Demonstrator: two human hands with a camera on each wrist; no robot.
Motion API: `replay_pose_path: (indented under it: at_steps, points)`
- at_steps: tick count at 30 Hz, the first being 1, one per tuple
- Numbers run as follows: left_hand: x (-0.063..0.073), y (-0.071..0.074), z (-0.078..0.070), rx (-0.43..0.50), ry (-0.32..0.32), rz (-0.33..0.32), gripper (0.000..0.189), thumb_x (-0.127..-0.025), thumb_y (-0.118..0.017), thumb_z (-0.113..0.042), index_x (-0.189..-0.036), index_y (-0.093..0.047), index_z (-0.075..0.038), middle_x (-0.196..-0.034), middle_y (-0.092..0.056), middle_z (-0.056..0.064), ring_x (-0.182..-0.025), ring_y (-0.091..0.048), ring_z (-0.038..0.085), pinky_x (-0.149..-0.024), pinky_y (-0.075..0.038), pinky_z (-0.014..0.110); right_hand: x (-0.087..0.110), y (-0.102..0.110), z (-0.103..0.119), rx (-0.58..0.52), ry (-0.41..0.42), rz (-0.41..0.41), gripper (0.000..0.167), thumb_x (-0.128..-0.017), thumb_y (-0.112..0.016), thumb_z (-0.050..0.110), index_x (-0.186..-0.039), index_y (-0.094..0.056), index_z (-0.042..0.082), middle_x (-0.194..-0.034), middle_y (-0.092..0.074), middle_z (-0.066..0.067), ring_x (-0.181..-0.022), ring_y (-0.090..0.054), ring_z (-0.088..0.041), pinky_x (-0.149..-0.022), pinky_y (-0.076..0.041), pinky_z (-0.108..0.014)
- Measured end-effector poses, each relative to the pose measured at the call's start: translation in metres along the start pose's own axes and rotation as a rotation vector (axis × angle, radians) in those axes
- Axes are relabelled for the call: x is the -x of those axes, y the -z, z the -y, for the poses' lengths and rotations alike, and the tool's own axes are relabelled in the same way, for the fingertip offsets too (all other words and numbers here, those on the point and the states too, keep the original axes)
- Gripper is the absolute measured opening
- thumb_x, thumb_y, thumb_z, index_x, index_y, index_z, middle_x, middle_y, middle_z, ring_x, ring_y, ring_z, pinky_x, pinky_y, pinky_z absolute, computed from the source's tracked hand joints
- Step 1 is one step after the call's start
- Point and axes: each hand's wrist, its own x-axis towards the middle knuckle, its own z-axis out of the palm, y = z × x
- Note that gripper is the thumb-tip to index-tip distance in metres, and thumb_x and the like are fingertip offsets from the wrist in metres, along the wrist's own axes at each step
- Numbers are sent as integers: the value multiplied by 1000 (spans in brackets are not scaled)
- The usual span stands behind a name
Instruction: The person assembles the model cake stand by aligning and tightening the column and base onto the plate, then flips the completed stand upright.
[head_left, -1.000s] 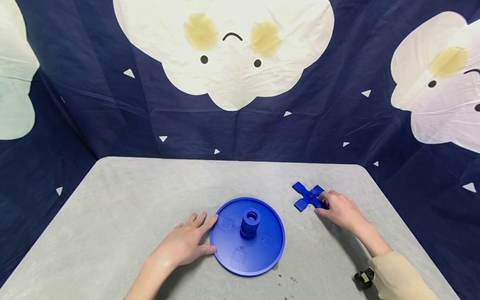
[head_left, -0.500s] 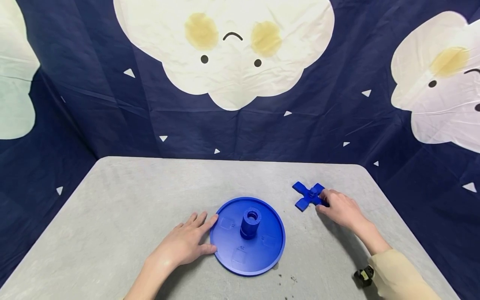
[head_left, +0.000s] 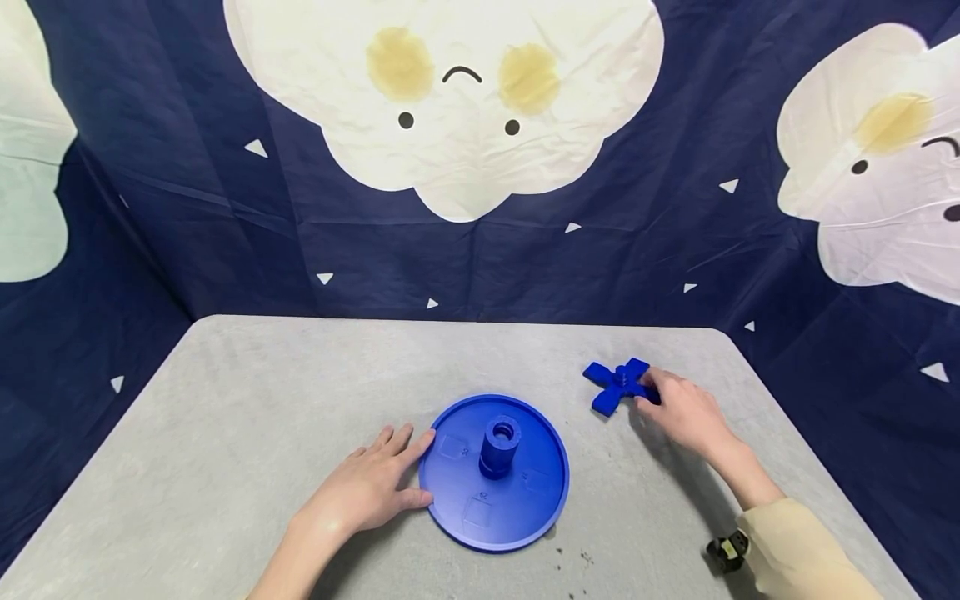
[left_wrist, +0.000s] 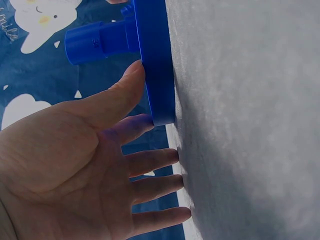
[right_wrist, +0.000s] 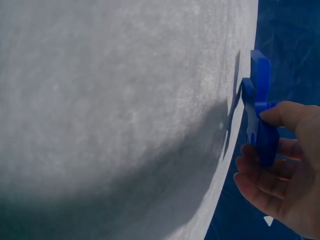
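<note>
A round blue plastic tray [head_left: 517,521] with a raised rim lies on the table, a hollow blue post [head_left: 497,454] standing up from its middle. My left hand [head_left: 367,483] rests at the tray's left side, fingers spread, thumb and forefinger touching the rim. In the left wrist view the other fingertips of the left hand [left_wrist: 75,155] meet the tabletop. My right hand [head_left: 686,412] pinches one arm of a blue cross-shaped piece [head_left: 607,398] with a small peg at its centre. The right wrist view has the cross-shaped piece [right_wrist: 260,80] tilted above the table, thumb on one face, fingers behind.
The grey table [head_left: 300,375] has rounded far corners. A dark blue curtain [head_left: 225,242] with white clouds hangs behind it and at both sides. Small dark crumbs [head_left: 587,558] lie near the front. A black device [head_left: 727,552] sits by the right sleeve [head_left: 795,550].
The blue cross-shaped piece lay flat before; my right hand has now lifted and tilted it slightly. The left hand and the tray stay where they were.
</note>
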Motion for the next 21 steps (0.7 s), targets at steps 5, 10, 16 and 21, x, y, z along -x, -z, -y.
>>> replay_pose_path:
  at_steps: [5,10,16,21]
  points:
    - [0,-1,0,-2,-6,-3,81,-88,-76,-47,-156,-46,-15,-162,-40,25,-152,-31,51,-116,-32,74,-2,1,3,-22,6,-83,29,-95,-67,28,-115,-69,7,-114,-74,-17,-97,-71,-43,-72,-54,-62]
    - [-1,-1,1,-7,-10,-13,81,-88,-77,-47,-156,-46,-14,-162,-40,25,-152,-32,52,-116,-32,74,-4,2,7,-51,-4,-153,34,-96,-66,29,-120,-70,6,-123,-73,-20,-107,-69,-49,-79,-53,-67]
    - [-1,-2,2,-10,-11,-15,81,-88,-77,-48,-156,-46,-15,-162,-41,25,-152,-32,51,-116,-33,74,-5,3,14,-91,-41,-223,37,-95,-69,30,-124,-71,7,-127,-72,-18,-111,-68,-48,-81,-53,-66]
    - [0,-2,2,-4,-10,-11,81,-88,-77,-47,-156,-46,-15,-162,-40,25,-152,-32,51,-116,-32,74,-6,2,19,-105,-31,-280,35,-95,-70,29,-123,-72,8,-124,-73,-17,-109,-70,-44,-81,-54,-64]
